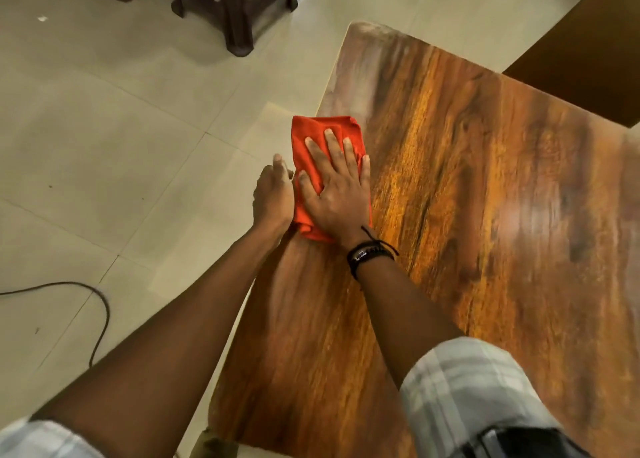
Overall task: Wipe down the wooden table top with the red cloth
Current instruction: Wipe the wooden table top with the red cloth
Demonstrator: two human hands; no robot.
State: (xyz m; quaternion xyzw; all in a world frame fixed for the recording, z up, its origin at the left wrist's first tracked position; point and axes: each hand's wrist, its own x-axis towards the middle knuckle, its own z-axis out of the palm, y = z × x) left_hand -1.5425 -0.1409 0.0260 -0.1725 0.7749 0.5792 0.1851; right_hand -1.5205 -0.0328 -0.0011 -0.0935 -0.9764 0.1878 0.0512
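While right hand (332, 194) presses flat, fingers straight, on red cloth (311, 139) | at table top (450, 215) edge | left hand (273, 194) alongside, grip unclear, possibly cupped

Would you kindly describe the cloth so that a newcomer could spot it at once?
Start at the wooden table top on the right and go to its left edge. There the red cloth lies under the flat right hand. It is the only bright red thing in view.

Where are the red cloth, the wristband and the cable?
red cloth (311, 133): head view, bare part beyond the fingers.
wristband (369, 255): head view, middle of band.
cable (100, 295): head view, its bend.
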